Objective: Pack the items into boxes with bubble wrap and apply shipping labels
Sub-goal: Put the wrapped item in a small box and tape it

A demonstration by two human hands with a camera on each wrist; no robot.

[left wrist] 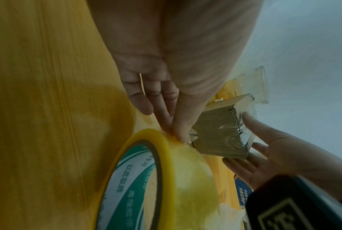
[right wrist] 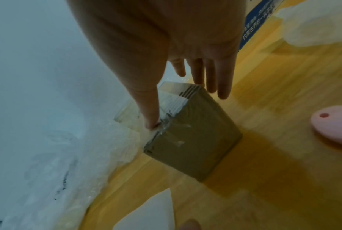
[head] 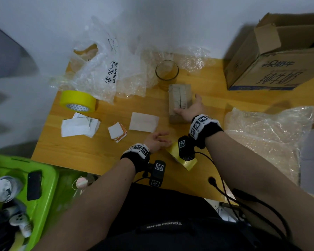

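A small brown box (head: 179, 98) sealed with clear tape lies on the wooden table (head: 98, 153), in front of an empty glass (head: 167, 73). My right hand (head: 188, 105) is spread open over it. In the right wrist view the thumb tip presses the box's (right wrist: 191, 140) taped top edge, while the fingers (right wrist: 223, 87) reach straight past its far side. My left hand (head: 161, 138) lies open nearer me. Its straight fingertips (left wrist: 178, 132) touch the rim of a yellow tape roll (left wrist: 186, 179), which the right wrist camera partly hides in the head view.
A second yellow tape roll (head: 78, 101) and white label sheets (head: 143, 122) lie to the left. Bubble wrap (head: 266, 134) sits at the right, air cushion film (head: 105, 69) at the back. A large open carton (head: 275, 57) stands far right. A green bin (head: 44, 178) is below left.
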